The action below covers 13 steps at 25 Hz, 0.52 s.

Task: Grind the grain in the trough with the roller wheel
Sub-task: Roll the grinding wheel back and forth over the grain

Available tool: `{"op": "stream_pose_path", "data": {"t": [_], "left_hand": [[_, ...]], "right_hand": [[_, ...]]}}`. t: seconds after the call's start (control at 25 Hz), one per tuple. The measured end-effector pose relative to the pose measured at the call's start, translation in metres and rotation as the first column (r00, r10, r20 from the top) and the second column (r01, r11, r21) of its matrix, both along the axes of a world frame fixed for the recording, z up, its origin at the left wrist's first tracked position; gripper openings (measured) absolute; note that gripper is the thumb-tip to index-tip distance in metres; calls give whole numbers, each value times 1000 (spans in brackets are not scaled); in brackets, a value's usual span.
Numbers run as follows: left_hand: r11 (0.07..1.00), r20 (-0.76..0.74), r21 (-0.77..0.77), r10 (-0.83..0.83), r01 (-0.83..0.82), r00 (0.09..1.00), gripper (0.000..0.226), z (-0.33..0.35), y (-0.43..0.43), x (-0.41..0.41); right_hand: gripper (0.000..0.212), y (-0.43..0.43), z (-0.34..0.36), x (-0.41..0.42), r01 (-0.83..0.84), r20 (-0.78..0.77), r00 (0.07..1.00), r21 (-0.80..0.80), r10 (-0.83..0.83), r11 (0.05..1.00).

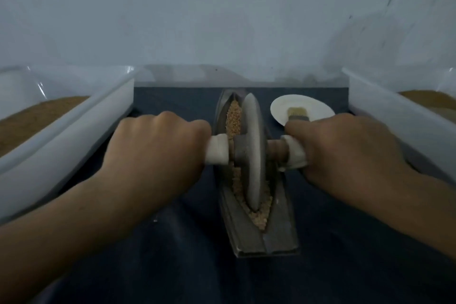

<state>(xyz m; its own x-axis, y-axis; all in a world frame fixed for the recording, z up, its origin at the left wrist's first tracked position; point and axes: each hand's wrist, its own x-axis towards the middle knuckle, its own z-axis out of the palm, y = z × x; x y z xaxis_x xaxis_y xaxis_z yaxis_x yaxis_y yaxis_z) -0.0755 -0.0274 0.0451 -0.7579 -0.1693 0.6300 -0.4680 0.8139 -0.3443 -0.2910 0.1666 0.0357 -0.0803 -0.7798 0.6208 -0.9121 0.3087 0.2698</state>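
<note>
Dim light, view looking down and forward. Dark blue surface point(172, 266), matte, running back to a pale, bare wall point(222, 20) with faint dark streaks at upper right. A metal, boat-shaped trough point(249, 237) sits at the middle of the surface, lengthwise away from the person, its near end squared off. Tan grain point(233, 116) lies along its groove, both ahead of and behind the roller wheel point(253, 155). The wheel stands upright on its edge in the groove, about mid-trough, rim down in the grain. An axle point(276, 149) passes through the hub and carries a white-wrapped handle on each side. The left hand point(158, 148) is closed round the left handle point(218, 149), knuckles up; the right hand point(345, 153) is closed round the right handle point(296, 153) in the same way. Both forearms come in from the lower corners. Just right of the trough's far end lies a white round plate point(283, 106) with a small brush point(297, 113) resting on it, partly hidden by the right hand. A white tray point(74, 131) flanks the surface on the left and holds brown powder point(37, 116). A second white tray point(394, 116) flanks it on the right; brown matter point(424, 99) shows in it, possibly the same powder, though too little is visible to say.
</note>
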Motion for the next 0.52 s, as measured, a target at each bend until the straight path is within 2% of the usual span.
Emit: {"op": "stream_pose_path", "data": {"t": [0.12,0.24,0.32,0.4,0.44,0.52], "left_hand": [[977,69,49,203,-207,977,19,3,-11,-36],[934,127,185,286,-306,950,9,18,-25,-68],[947,111,185,244,-261,963,10,14,-18,-54],[982,29,116,148,-150,989,29,-2,0,-22],[992,-8,87,87,-86,996,38,-7,7,-8],[990,3,130,59,-59,998,42,-11,1,-3]], "right_hand": [[18,-43,10,-5,176,75,980,96,-184,980],[14,-77,27,-13,238,189,940,239,-285,941],[14,-62,31,-10,206,142,959,245,-245,948],[9,-33,20,0,129,-68,990,124,-121,984],[7,-20,15,7,74,-118,991,48,-68,996],[12,-14,13,4,1,-107,994,34,3,999]]}}
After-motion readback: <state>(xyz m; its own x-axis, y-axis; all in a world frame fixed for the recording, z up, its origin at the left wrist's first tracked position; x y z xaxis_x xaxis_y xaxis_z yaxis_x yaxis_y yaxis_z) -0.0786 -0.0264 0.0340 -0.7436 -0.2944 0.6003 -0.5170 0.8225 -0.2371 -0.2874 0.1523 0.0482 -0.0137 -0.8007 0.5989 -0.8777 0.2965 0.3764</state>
